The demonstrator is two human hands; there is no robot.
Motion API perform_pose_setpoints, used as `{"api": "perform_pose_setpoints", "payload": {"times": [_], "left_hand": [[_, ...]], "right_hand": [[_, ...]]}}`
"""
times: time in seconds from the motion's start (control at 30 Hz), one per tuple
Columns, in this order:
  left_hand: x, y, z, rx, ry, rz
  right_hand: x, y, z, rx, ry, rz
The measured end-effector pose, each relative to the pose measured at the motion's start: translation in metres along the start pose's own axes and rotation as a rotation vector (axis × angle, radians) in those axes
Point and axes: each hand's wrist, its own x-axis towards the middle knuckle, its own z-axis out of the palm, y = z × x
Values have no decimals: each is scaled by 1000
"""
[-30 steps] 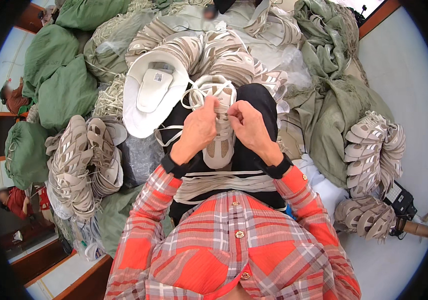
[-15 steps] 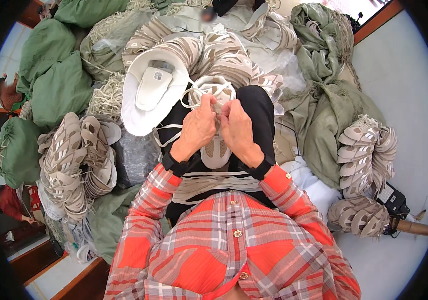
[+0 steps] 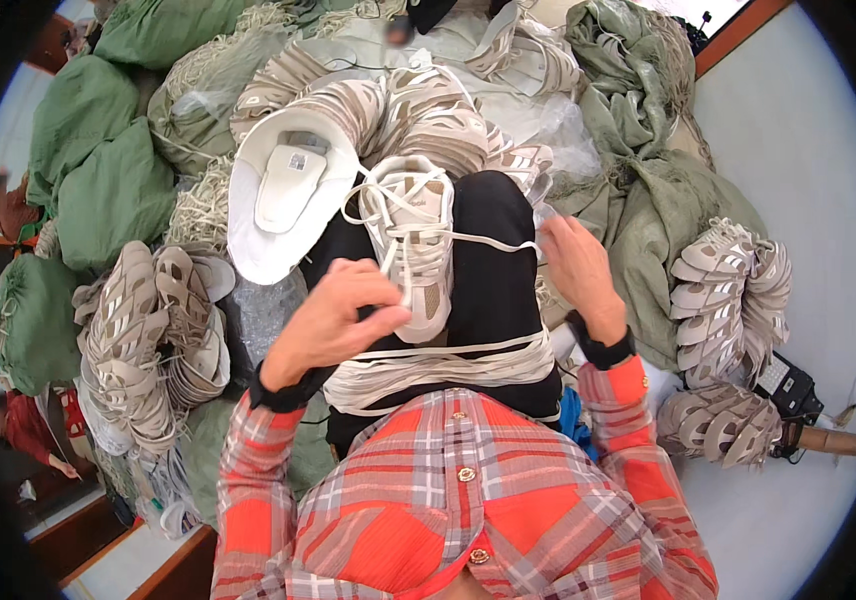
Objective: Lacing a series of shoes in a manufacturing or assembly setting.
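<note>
Both hands work at a beige and white sneaker that lies sole-down along the person's black-clad thigh, toe pointing away from the body. Left of the shoe's heel end, the left hand is curled with its fingers pinched together on a flat cream lace, its knuckles just touching the side of the shoe. Right of the shoe and apart from it, the right hand is closed on the other end of the lace, which runs taut from the shoe's eyelets across the thigh to that hand. Just below the shoe, nearer the body, a bundle of loose cream laces lies draped across the lap. Beside the shoe on its left, touching it, a white sole rests bottom-up. Beyond the shoe's toe, more beige shoe uppers lie heaped. Far left of the shoe stand stacks of strappy beige uppers and green sacks; to its right lie an olive sack and further stacks of uppers on a pale floor.
</note>
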Motion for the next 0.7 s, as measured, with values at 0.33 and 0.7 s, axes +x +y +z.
{"api": "perform_pose_setpoints", "payload": {"times": [0.33, 0.7], "left_hand": [[-5, -5, 1, 223, 264, -244], [92, -31, 93, 420, 84, -1]], "right_hand": [[33, -3, -27, 191, -515, 148], [-99, 178, -166, 833, 585, 779]]}}
